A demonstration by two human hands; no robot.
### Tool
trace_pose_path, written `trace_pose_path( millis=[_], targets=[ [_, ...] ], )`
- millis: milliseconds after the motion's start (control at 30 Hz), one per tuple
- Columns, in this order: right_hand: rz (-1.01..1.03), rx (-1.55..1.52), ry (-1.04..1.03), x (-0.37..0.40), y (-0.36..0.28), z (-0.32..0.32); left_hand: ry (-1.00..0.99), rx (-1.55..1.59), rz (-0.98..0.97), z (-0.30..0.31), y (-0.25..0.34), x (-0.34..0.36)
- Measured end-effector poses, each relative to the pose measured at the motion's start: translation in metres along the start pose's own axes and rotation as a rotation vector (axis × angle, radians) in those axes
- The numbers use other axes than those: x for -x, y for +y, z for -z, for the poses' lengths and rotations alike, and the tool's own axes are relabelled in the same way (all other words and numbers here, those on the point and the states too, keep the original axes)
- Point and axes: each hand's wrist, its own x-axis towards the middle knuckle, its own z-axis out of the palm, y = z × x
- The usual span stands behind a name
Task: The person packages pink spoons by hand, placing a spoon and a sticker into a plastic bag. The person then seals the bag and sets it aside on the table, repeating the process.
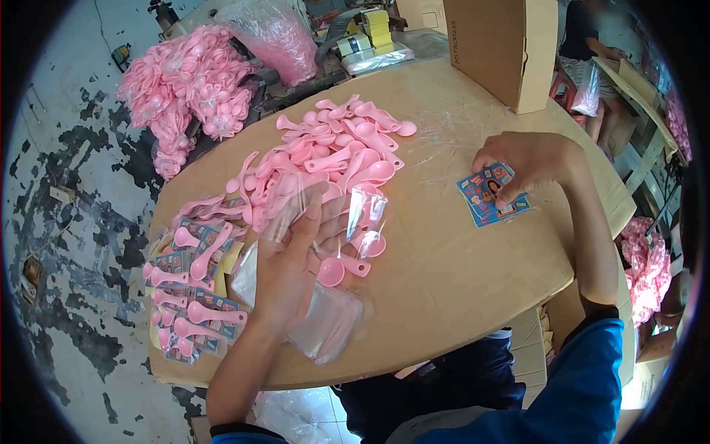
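Observation:
My left hand (292, 259) is raised over the table's left-centre, its fingers around a clear plastic bag (367, 207) that catches the light. Pink measuring spoons (332, 272) show just below its fingertips. Beneath that hand lies a pile of flat clear bags (329, 325). Over on the right, my right hand (529, 166) bends down onto a small stack of blue printed cards (484, 211), with thumb and fingers closed on the top card. A large heap of loose pink spoons (340, 152) spreads beyond my left hand.
Bagged spoons with blue cards (196, 318) lie at the table's left edge. Behind stand pink bundles (192, 81), a filled clear sack (277, 44) and a tall cardboard box (503, 52). Thin plastic scraps (451, 133) lie on the tabletop. Another person (588, 44) sits at the far right.

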Motion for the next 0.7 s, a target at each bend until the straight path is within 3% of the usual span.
trace_pose_path(
  millis=[200,300,433,533,700],
  targets=[
    [-0.047,-0.097,0.065,-0.006,-0.009,0.004,-0.061,0.115,0.040,0.000,0.002,0.002],
    [-0.050,-0.138,0.228,-0.008,-0.018,0.010,-0.079,0.144,0.047,0.003,-0.002,0.000],
    [0.111,-0.209,0.370,-0.008,-0.016,0.008,-0.055,0.026,0.041,-0.002,-0.001,0.001],
    [-0.006,-0.099,0.315,-0.004,-0.021,0.015,-0.086,0.051,0.036,-0.003,0.000,0.001],
    [0.086,-0.161,0.426,-0.009,-0.008,0.012,-0.094,0.012,0.054,0.000,-0.004,0.000]
  ],
)
